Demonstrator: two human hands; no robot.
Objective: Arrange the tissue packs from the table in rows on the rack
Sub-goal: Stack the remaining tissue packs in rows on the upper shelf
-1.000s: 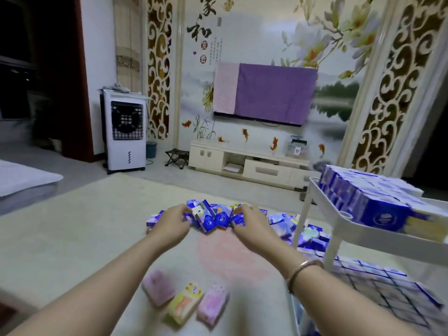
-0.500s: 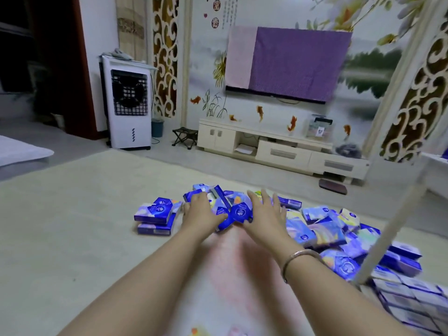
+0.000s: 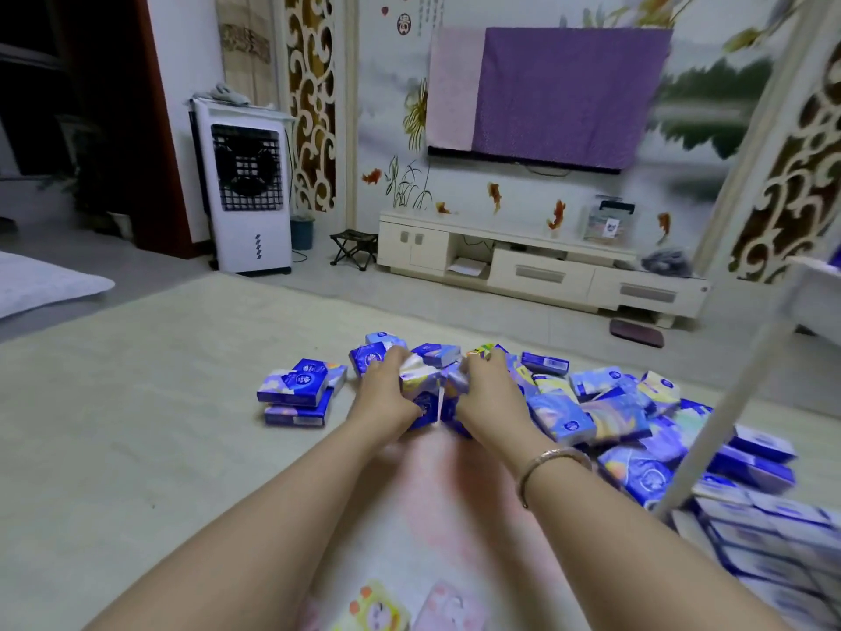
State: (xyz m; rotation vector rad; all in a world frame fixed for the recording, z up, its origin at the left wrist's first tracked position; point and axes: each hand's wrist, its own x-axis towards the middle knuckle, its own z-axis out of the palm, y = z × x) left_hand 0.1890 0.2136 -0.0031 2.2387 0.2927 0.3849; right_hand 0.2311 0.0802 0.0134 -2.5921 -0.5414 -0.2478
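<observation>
A heap of blue tissue packs [image 3: 605, 414] lies on the pale table [image 3: 136, 425], spreading to the right. My left hand [image 3: 387, 393] and my right hand [image 3: 489, 393] press in from both sides on a bunch of packs [image 3: 430, 384] between them, fingers curled round the packs. Two packs [image 3: 300, 393] lie stacked apart to the left. The white rack [image 3: 710, 430] shows as a slanted post at the right, with rows of packs [image 3: 773, 535] on its lower shelf.
Pink and yellow small packs [image 3: 377, 608] lie at the near table edge. Beyond the table stand a white air cooler [image 3: 248, 189], a folding stool [image 3: 355, 248] and a TV cabinet [image 3: 537, 271] under a purple-covered screen.
The view has tilted up and left, so the rack's top shelf left the frame. Both hands closed in on a bunch of packs and pulled it slightly nearer.
</observation>
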